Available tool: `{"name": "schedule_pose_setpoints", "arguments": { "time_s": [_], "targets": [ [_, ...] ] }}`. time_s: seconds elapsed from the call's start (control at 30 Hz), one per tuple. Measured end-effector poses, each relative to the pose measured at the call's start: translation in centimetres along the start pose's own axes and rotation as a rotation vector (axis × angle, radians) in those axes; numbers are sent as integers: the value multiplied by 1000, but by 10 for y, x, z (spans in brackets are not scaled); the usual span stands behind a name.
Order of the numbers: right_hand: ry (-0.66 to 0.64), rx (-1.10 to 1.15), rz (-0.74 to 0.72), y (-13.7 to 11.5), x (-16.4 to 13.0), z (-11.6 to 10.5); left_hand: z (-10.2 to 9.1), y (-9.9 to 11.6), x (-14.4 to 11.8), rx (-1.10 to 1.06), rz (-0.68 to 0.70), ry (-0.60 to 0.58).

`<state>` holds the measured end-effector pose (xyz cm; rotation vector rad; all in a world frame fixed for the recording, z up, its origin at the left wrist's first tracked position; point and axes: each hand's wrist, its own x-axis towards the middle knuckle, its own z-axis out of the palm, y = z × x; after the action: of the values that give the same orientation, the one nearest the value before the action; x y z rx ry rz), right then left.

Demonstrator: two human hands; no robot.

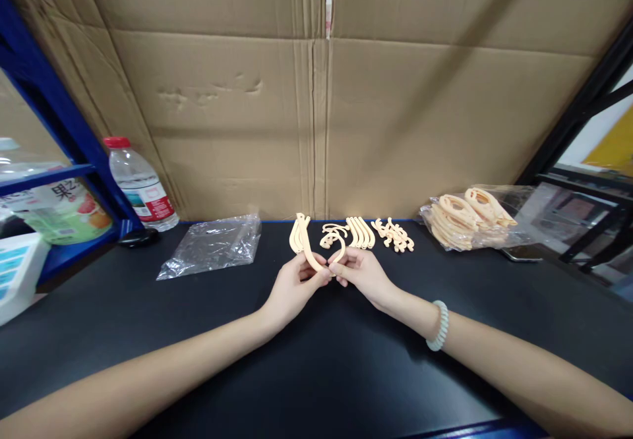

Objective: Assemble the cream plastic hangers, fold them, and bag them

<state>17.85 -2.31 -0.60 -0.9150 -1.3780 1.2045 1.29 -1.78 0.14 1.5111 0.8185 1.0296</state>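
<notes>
Pinching the long, curved, cream-coloured strip (307,249) in the left hand (293,286) and the cream-coloured, hook-shaped piece (343,248) in the right hand (366,277), fingertips hiding their lower ends, seems best kept light and steady above the flat black tabletop (316,373), before the slender cream strips (362,233).

On my feed, left side: clear red-capped plastic bottle (141,185) near slanting blue metal post (49,86); small black rounded object (138,238) just below. Behind, creased brown cardboard panel (222,122).

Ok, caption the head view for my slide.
Left hand and right hand hold curved pale pieces over a black table.
</notes>
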Motion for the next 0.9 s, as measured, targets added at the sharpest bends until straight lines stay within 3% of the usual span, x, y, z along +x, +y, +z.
{"name": "schedule_pose_setpoints", "arguments": {
  "time_s": [0.1, 0.2, 0.27, 0.4, 0.63, 0.9],
  "targets": [
    [-61, -220, -100, -5, 6, -21, -1, 0, 0, -30, -33, 36],
    [-20, -760, -430, -10, 16, -51, -1, -1, 1, -76, -44, 86],
    [-34, -1038, -565, -9, 22, -67, -2, -1, 2, -100, -49, 104],
    [-138, -1316, -621, 0, 31, -78, -2, 1, 2, -143, -56, 113],
    [-196, -1364, -586, 6, 34, -74, -2, 3, 1, -168, -41, 100],
    [-9, -1035, -564, 4, 37, -81, -4, 3, 2, -205, -41, 93]
  ]
}}
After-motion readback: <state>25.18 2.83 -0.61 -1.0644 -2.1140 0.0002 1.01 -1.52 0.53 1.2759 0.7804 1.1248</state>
